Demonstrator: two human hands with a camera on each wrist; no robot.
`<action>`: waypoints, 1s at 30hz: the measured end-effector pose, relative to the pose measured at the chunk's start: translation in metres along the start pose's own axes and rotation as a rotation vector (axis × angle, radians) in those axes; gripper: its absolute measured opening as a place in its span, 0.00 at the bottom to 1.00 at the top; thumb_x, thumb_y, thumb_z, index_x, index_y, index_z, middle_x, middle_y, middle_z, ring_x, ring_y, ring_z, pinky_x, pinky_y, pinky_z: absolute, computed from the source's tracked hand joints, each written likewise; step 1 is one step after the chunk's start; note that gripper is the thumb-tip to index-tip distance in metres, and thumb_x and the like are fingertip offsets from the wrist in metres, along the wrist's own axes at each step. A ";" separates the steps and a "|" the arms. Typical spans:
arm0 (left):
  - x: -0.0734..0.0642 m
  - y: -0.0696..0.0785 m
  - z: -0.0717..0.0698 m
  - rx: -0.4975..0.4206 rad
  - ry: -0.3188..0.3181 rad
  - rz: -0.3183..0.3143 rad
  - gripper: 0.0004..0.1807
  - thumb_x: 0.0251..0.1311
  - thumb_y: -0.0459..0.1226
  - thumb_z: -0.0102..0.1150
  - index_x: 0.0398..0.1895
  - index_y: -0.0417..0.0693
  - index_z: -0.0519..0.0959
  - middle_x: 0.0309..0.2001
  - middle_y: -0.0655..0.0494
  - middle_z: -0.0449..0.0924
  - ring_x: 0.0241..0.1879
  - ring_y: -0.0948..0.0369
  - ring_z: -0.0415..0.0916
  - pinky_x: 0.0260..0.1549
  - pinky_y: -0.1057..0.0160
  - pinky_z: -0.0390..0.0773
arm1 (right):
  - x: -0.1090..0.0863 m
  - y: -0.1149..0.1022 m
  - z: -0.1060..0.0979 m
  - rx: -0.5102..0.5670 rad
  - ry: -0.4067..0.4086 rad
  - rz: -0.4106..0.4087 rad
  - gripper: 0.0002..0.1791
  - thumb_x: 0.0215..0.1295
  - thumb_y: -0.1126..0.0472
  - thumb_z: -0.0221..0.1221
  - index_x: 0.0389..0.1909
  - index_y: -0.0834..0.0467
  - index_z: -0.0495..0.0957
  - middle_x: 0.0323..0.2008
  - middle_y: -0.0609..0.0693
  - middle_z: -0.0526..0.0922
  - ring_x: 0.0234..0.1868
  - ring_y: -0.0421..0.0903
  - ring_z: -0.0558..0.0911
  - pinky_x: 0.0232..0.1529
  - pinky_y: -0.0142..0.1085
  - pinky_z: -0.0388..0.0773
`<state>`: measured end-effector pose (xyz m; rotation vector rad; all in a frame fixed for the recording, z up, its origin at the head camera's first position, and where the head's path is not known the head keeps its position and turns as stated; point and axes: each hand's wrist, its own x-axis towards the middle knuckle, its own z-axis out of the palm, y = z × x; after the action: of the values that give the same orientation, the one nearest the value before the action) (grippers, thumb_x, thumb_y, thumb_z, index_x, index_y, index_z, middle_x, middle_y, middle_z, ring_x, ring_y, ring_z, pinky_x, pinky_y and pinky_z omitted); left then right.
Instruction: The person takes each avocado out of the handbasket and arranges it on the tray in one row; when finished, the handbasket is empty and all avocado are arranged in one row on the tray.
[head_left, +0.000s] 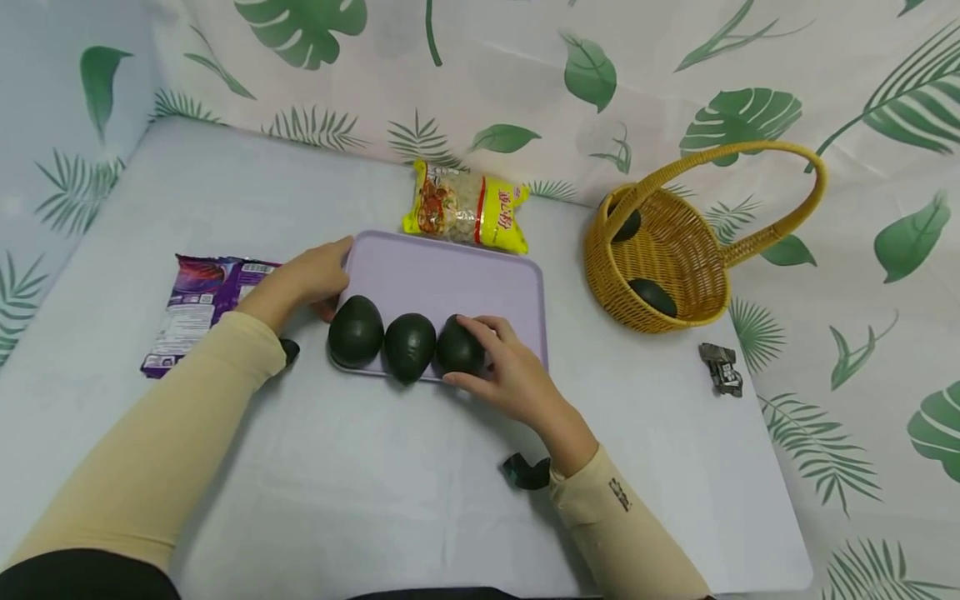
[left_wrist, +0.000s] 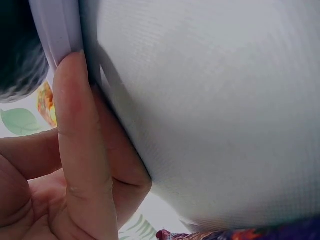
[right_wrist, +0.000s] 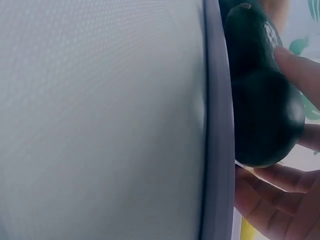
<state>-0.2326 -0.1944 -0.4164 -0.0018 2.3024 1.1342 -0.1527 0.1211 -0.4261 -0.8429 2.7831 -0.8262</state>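
Along the near side of a lilac tray [head_left: 450, 279], three dark green avocados lie in a row: a left one [head_left: 356, 332], a middle one [head_left: 409, 346] and a right one [head_left: 454, 350]. My right hand [head_left: 517, 375] holds the right avocado, fingers over its top and side, thumb at the near side. In the right wrist view this avocado [right_wrist: 265, 120] sits just inside the tray rim [right_wrist: 218, 130]. At the tray's left edge, my left hand [head_left: 318, 271] grips the rim; the left wrist view shows a fingertip [left_wrist: 75, 65] against it.
Right of the tray stands a wicker basket [head_left: 611, 292] with a tall handle and two avocados inside. A yellow food packet [head_left: 457, 208] lies behind the tray, a purple packet [head_left: 198, 308] partly under my left forearm. A small dark wrapped item [head_left: 722, 369] lies near the right edge.
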 end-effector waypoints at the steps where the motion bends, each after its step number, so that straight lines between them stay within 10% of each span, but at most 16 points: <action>1: 0.000 0.000 0.000 -0.001 -0.001 -0.002 0.44 0.62 0.24 0.38 0.79 0.42 0.32 0.49 0.34 0.67 0.29 0.53 0.76 0.24 0.57 0.87 | 0.000 0.001 0.000 0.000 0.000 -0.002 0.43 0.57 0.44 0.69 0.73 0.48 0.65 0.64 0.53 0.68 0.35 0.41 0.79 0.36 0.32 0.82; 17: 0.002 0.002 -0.001 0.020 0.000 -0.003 0.44 0.61 0.24 0.37 0.79 0.40 0.33 0.54 0.32 0.64 0.29 0.53 0.76 0.24 0.58 0.87 | -0.001 0.007 -0.011 0.047 0.010 0.012 0.46 0.54 0.44 0.72 0.74 0.47 0.63 0.65 0.52 0.67 0.48 0.50 0.79 0.43 0.40 0.83; 30: -0.001 0.003 0.000 0.029 -0.002 -0.017 0.44 0.62 0.24 0.37 0.79 0.41 0.32 0.53 0.31 0.67 0.25 0.54 0.77 0.24 0.59 0.86 | -0.010 0.046 -0.085 0.098 0.177 -0.006 0.41 0.56 0.60 0.72 0.71 0.49 0.66 0.65 0.53 0.68 0.57 0.52 0.76 0.48 0.42 0.85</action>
<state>-0.2321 -0.1926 -0.4133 -0.0095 2.3124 1.0918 -0.1884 0.1983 -0.3797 -0.7985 2.8612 -1.0789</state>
